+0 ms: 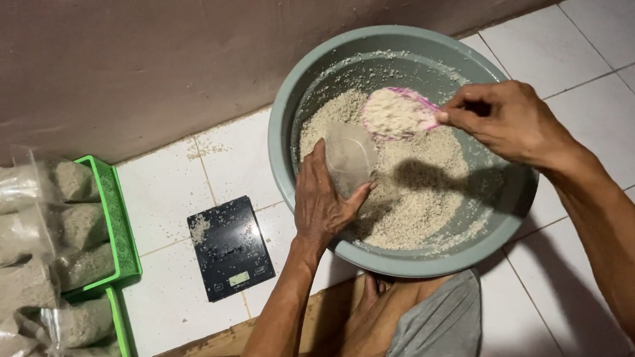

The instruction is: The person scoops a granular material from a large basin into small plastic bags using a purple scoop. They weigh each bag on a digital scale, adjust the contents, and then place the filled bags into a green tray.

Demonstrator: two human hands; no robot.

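Over the grey-green plastic basin (287, 165), the right hand (508, 119) grips a heaped pink scoop (399, 112); the left hand (326, 200) clasps a clear plastic bag (351, 156). Tilting off-centre could spill meal beside the bag's mouth.

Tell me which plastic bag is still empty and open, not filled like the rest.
The clear bag held by the left hand over the basin; the bags in the green trays are packed full.
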